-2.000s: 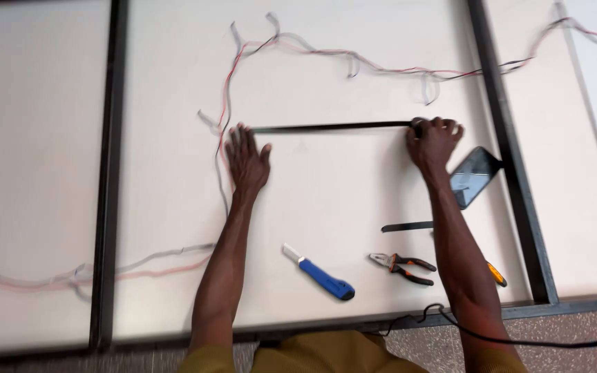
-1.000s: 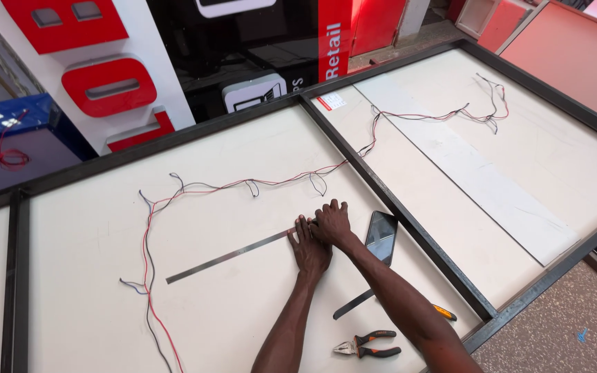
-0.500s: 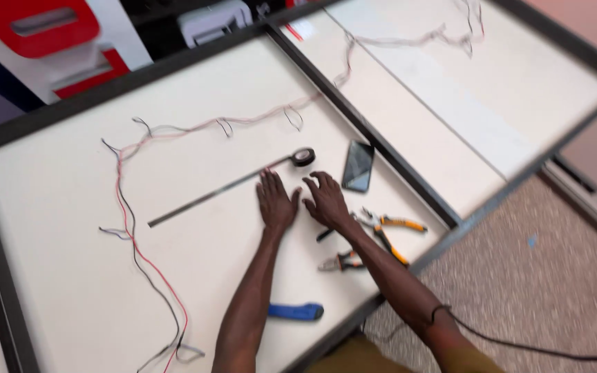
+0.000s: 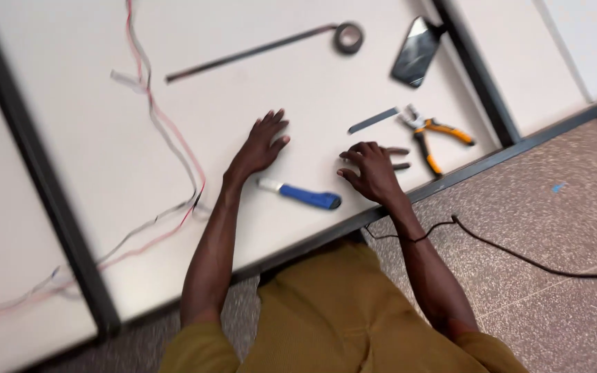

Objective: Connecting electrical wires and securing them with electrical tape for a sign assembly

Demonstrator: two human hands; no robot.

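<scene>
On a white panel (image 4: 354, 90) framed by dark bars (image 4: 36, 166), both hands lie empty. Left hand (image 4: 260, 145) flat, fingers spread, grasping nothing. Right hand (image 4: 371, 169) arched on fingertips, loose, also holding nothing. Blue-handled knife (image 4: 302, 195) lies between the hands, near edge. Orange-handled pliers (image 4: 426, 135) just right of the right hand, phone (image 4: 416, 50) farther back, tape roll (image 4: 348, 37) with a strip run out leftward. Red-white wires (image 4: 167, 138) loop at left. Speckled floor (image 4: 540, 207) right, black cable (image 4: 519, 255) across it.
</scene>
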